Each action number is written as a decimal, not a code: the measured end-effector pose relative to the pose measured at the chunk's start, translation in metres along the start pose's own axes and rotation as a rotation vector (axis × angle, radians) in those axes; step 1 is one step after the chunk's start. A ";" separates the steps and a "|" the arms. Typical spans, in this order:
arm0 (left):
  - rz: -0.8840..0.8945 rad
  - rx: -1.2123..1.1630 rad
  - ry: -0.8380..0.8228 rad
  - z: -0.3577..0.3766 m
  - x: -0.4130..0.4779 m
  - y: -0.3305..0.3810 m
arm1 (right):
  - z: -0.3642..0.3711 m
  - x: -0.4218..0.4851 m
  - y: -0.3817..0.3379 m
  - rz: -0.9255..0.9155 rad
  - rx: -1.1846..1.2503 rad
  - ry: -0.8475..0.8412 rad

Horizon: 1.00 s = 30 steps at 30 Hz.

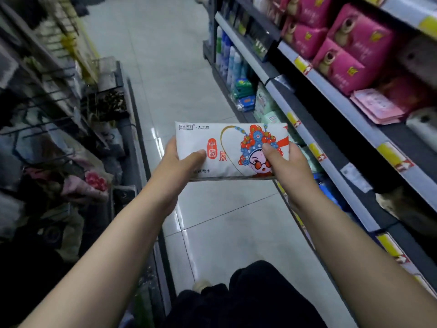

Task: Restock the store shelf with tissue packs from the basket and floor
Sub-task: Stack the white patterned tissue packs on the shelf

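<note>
Your legs: dark trousers [248,299] fill the bottom centre of the frame.
Your left hand [175,162]: mid-frame, just left of centre. Its fingers are wrapped under the left end of the tissue pack [227,147] and its thumb is pressed on the printed face.
Your right hand [288,166]: mid-frame, right of centre. It grips the right end the same way, thumb on top and fingers hidden beneath.
Tissue pack: you hold it level in both hands above the floor [165,79]. It is white with a red and blue cartoon figure, printed face toward you.
Shelf [331,110]: runs up the right side of the frame, grey rails with yellow tags. The pack's right end is near it.
Pink packs [350,50]: stacked on the shelf, upper right.
Racks [47,91]: left side, dark wire hooks, goods blurred.
Floor: pale glossy tiles run up the middle.
</note>
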State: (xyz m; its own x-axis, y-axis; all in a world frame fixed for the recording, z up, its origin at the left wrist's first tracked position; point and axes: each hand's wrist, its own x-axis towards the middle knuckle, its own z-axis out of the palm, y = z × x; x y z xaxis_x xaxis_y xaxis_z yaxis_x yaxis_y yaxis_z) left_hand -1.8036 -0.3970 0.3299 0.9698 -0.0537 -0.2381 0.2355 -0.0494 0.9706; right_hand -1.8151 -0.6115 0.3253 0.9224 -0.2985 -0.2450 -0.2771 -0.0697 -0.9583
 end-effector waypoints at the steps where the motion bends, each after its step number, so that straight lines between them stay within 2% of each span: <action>1: 0.027 0.012 -0.037 0.009 -0.002 0.012 | -0.012 -0.007 -0.006 -0.015 0.014 0.036; 5: 0.122 0.028 -0.112 0.047 -0.015 0.054 | -0.055 -0.032 -0.030 -0.081 0.097 0.173; 14: 0.281 0.004 -0.241 0.144 -0.067 0.123 | -0.167 -0.103 -0.084 -0.274 0.110 0.401; 24: 0.419 -0.044 -0.547 0.272 -0.177 0.168 | -0.301 -0.246 -0.108 -0.389 0.055 0.786; 30: 0.563 -0.089 -0.727 0.328 -0.240 0.203 | -0.360 -0.324 -0.125 -0.470 -0.002 0.907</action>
State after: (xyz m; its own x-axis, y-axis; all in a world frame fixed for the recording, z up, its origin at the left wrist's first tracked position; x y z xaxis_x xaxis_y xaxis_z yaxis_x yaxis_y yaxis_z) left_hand -2.0098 -0.7208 0.5722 0.6712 -0.6609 0.3357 -0.2252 0.2497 0.9418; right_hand -2.1763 -0.8487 0.5776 0.3873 -0.8485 0.3606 0.0594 -0.3673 -0.9282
